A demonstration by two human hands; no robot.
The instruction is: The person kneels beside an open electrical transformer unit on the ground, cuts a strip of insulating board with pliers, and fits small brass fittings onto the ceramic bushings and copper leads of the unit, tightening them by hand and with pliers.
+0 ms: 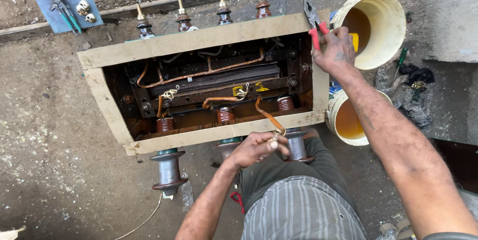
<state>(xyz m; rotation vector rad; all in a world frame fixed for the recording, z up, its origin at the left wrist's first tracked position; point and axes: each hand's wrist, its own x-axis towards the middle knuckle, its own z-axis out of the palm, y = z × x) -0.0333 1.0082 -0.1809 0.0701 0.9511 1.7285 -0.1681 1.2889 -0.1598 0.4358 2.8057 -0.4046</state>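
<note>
Bare, oil-stained concrete floor lies under an open transformer tank (107,101), its rim lined with pale board and its dark core and copper leads exposed inside.

What the left hand (258,148) grips is partly hidden: the fingers curl shut around the end of an orange-sleeved lead (265,114) at the near rim, and the small brass fitting between the fingertips is hard to make out. Just right of that hand a grey porcelain bushing (297,145) stands out from the near wall, touching the knuckles; another bushing behind the hand is mostly covered. The left forearm comes up from the near edge, cut off at the elbow.

The right hand (335,50) is clenched around the red handles of a pair of pliers (312,21), jaws pointing far and left, over the tank's far right corner. The right arm stretches long from the near right corner, its shoulder out of frame.

Outward, two cream buckets (388,26) holding amber liquid sit right of the tank, the nearer one half hidden by the forearm. A larger bushing (169,170) projects at the near left. Four small brown bushings (183,18) line the far wall. A blue plate (67,2) with tools lies far left. Striped cloth and dark trousers fill the near edge.
</note>
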